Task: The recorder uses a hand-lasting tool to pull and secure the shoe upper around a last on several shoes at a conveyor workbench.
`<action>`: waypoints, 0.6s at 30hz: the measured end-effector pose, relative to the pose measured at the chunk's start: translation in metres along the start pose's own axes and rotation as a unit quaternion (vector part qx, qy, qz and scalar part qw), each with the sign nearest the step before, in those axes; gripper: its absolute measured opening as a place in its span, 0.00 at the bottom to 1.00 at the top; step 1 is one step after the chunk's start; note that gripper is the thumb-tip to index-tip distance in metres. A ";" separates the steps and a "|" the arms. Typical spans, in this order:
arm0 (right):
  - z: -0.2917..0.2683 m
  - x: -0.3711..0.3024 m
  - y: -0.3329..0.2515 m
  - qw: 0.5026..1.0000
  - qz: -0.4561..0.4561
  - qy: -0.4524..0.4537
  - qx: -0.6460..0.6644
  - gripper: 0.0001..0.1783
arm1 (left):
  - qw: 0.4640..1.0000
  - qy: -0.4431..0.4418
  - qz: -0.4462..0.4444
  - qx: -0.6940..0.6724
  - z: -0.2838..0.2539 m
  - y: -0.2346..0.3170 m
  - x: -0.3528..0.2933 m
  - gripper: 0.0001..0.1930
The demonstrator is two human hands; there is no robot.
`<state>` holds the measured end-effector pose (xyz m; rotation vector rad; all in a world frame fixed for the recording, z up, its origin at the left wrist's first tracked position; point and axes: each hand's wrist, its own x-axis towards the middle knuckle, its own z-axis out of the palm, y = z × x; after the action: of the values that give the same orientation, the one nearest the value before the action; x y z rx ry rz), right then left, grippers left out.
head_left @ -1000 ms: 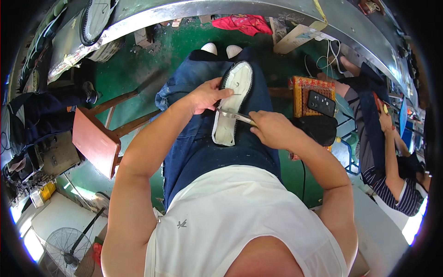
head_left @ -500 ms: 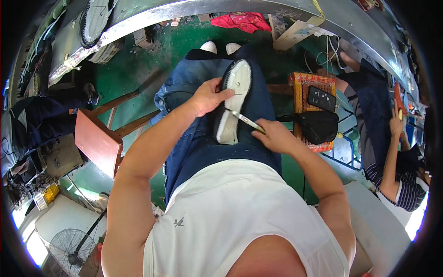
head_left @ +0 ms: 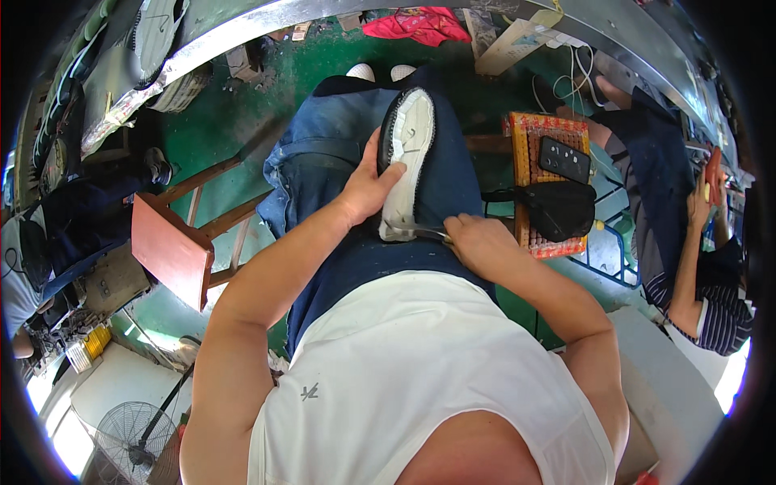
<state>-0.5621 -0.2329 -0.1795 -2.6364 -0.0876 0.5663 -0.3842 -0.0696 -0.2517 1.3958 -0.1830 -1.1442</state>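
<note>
Long shoe [head_left: 411,149], underside up, upper centre of the frame.
Its off-white underside has a black ridged rim and thin dark marks too small to read; the left hand [head_left: 369,190] grips its left edge with its fingers. The right hand [head_left: 483,244] has its fingers clenched around a metal tool [head_left: 426,231] at the shoe's lower end. The white shirt [head_left: 404,347] bears a small dark logo [head_left: 309,393].

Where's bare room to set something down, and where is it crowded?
The reddish stool top, beside the left arm, looks bare. Green floor shows left of the white toecaps, toward the bench edge. Crowded: the beaded seat at right, under a phone and black pouch; and the lap, where the left hand holds the shoe and the right hand a metal tool.
</note>
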 end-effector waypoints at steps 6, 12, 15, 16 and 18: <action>0.005 -0.003 0.016 0.993 0.054 -0.094 0.054 0.07 | 0.979 0.022 0.080 0.188 -0.010 -0.034 -0.020 0.45; -0.045 0.001 0.035 0.961 -0.013 -0.205 0.186 0.13 | 0.993 -0.049 -0.050 0.098 -0.004 -0.020 -0.041 0.47; -0.043 0.010 0.009 0.945 0.032 0.024 0.324 0.18 | 0.965 0.005 0.035 0.259 -0.010 -0.048 -0.034 0.49; -0.022 0.018 0.014 0.946 0.030 0.029 0.320 0.18 | 0.964 0.006 0.041 0.261 -0.009 -0.049 -0.031 0.49; 0.002 0.037 0.021 0.989 0.053 0.000 0.141 0.21 | 0.950 0.007 0.055 0.306 -0.011 -0.047 -0.031 0.51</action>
<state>-0.5291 -0.2452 -0.2038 -2.3760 0.1255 0.5695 -0.4160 -0.0291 -0.2778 1.9076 -0.6410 -1.0241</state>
